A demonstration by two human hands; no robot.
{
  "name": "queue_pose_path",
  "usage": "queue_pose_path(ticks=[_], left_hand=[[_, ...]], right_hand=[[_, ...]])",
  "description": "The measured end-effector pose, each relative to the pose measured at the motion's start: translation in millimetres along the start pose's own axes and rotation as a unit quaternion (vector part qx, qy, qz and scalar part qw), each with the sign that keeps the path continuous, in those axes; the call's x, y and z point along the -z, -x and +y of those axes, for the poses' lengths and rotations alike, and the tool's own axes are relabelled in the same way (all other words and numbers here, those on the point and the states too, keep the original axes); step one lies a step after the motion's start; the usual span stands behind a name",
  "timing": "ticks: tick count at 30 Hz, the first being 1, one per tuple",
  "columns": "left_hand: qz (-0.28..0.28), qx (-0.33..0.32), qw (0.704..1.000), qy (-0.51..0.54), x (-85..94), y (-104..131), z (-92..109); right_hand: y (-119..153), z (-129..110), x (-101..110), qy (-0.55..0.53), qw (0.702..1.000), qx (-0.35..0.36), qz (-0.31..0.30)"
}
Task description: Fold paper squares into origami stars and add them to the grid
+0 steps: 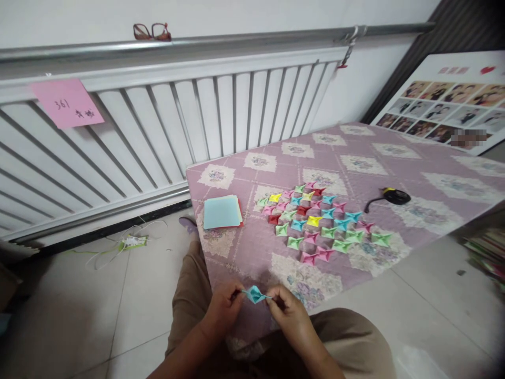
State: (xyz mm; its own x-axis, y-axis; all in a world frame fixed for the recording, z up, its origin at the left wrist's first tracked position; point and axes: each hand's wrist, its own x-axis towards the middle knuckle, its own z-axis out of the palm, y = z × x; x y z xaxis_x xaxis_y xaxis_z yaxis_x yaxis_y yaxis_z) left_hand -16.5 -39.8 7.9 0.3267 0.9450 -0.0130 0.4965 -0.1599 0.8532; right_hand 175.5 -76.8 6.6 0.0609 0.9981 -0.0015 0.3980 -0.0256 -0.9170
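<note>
A small blue folded paper boat [255, 295] is stretched between my two hands, just above the near edge of the table. My left hand [225, 308] pinches its left tip, and my right hand [290, 310] pinches the right tip. Beyond them, several folded paper boats [314, 221] in pink, green, blue, yellow and red stand in slanting rows on the flowered tablecloth [252, 252]. To the left of these lies a stack of square paper sheets [222, 212], light blue on top, with red and cream edges showing.
A black object with a short cord [396, 196] lies on the table's right side. Behind the table runs a white radiator [221, 116] with a pink note [68, 103]; glasses [152, 32] rest on the pipe. A photo board [445, 100] leans at the back right. A power strip [133, 242] lies on the floor.
</note>
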Motion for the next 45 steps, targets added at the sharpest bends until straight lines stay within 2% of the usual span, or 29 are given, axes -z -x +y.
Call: queue_pose_path(ticks=[6, 12, 17, 23, 31, 37, 41, 45], left_hand=[[0.035, 0.035, 0.996, 0.077, -6.2, 0.7, -2.1], [0.025, 0.033, 0.996, 0.075, -9.5, -0.3, -7.2], [-0.032, -0.025, 0.999, -0.006, -5.8, -2.2, -8.5], [-0.049, -0.049, 0.995, -0.078, -7.9, -4.7, -7.4], [-0.057, -0.041, 0.991, -0.116, -13.8, -11.9, -7.8], [-0.067, -0.029, 0.986, -0.15, -12.5, -16.7, -0.8], [-0.064, -0.018, 0.986, -0.15, -12.8, -17.8, -1.4], [-0.064, -0.017, 0.987, -0.149, -12.4, -17.5, -2.0]], right_hand=[[0.7, 4.4, -1.3, -0.056, 0.998, -0.006, 0.002], [-3.2, 5.1, -0.6, -0.004, 1.0, 0.01, 0.002], [-10.3, 9.0, 3.6, 0.054, 0.998, 0.039, -0.01], [-7.8, 11.2, 5.9, 0.102, 0.992, 0.069, 0.001], [-9.1, 9.9, -5.2, 0.255, 0.949, 0.184, 0.023], [-23.0, 7.4, -17.2, 0.32, 0.935, 0.149, 0.039], [-27.2, 3.0, -20.4, 0.36, 0.924, 0.121, 0.028], [-27.1, 3.2, -18.6, 0.351, 0.928, 0.122, 0.021]])
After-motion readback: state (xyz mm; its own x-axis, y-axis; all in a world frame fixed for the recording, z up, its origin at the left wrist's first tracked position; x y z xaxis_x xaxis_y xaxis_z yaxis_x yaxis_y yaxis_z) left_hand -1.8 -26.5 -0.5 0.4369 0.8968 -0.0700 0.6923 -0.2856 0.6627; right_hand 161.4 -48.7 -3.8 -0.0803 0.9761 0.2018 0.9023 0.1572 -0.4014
